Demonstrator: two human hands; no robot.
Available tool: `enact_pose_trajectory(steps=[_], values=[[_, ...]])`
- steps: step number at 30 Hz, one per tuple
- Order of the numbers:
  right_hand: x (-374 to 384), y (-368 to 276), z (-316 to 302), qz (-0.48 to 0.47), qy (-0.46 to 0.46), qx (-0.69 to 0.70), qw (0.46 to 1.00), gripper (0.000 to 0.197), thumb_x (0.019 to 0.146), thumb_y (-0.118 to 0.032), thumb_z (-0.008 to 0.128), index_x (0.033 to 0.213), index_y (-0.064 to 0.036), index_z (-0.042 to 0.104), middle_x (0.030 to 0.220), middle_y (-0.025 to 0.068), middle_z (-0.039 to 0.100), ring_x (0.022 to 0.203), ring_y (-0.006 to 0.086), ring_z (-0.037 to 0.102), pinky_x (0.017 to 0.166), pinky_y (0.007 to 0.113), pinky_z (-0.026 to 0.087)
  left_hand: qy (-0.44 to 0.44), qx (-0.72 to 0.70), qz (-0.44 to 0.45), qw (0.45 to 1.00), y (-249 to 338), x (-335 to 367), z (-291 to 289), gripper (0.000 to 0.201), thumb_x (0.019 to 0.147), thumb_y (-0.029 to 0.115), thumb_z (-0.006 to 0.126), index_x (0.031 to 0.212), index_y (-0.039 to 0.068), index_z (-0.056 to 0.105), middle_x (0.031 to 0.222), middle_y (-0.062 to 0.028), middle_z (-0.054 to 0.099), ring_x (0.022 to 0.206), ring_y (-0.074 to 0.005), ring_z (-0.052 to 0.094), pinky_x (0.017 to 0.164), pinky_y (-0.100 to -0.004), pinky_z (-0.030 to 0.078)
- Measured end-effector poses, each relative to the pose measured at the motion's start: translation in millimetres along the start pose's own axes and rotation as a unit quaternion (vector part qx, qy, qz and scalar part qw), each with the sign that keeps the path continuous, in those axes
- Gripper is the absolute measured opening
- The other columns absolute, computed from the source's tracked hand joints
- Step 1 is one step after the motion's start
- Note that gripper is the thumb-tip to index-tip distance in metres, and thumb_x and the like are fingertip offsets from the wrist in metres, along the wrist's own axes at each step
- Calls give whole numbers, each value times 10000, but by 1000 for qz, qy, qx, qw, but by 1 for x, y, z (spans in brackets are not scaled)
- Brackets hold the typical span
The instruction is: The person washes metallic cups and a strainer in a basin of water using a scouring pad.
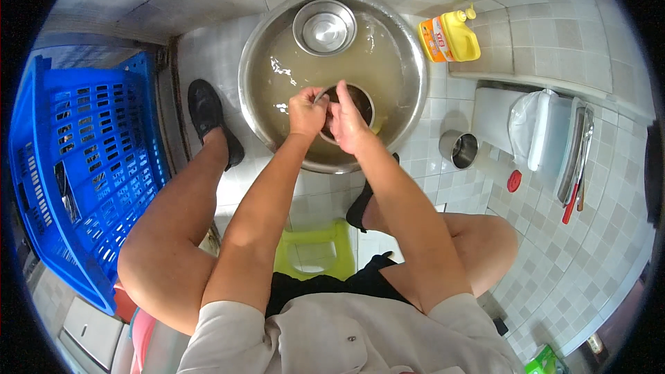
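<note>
A round metal pot [363, 102] is tilted in the cloudy water of a wide steel basin [251, 107], its dark inside partly visible. My left hand [307, 112] is closed on the pot's left rim. Beside it, my right hand [348, 123] is at the same rim, one digit stretched upward and the others bent against the pot's wall. Both hands hide part of the rim, and whether a small cloth or scrubber is between them I cannot make out. Farther back in the basin floats or rests a shallow metal bowl [325, 26].
A yellow pump bottle [449, 37] stands right of the basin. A metal cup [458, 149] and a red lid [514, 181] are on the tiles. Boards and red-handled utensils [572, 202] lean at the right wall. Blue crates [90, 138] stand left; a green stool [341, 249] is nearer me.
</note>
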State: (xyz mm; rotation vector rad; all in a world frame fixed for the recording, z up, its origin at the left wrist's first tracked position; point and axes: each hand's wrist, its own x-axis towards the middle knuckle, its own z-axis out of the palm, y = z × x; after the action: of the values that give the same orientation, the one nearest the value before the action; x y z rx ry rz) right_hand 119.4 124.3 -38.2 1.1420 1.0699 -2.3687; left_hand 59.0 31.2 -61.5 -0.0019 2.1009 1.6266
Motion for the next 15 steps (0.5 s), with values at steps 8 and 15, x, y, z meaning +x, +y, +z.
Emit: enact_pose_trajectory(steps=[8,15], values=[[-48,-27,14,43,-187,-774,604,1018,897,-766,349,1216,166,601,1290,343,582,1286,408,535,1160,485,303,-11,110,32,993,-16,10,-19,129,807,28,702,922,-19,737,808,-114,740,686,-142,653,671,-303,531],[-55,-42,6,46,-213,-957,193,999,859,-773,423,1371,77,541,1535,227,414,1483,371,287,1238,446,57,-116,118,18,986,-8,11,-8,137,814,9,688,943,-20,725,835,-129,740,738,-138,660,705,-312,526]])
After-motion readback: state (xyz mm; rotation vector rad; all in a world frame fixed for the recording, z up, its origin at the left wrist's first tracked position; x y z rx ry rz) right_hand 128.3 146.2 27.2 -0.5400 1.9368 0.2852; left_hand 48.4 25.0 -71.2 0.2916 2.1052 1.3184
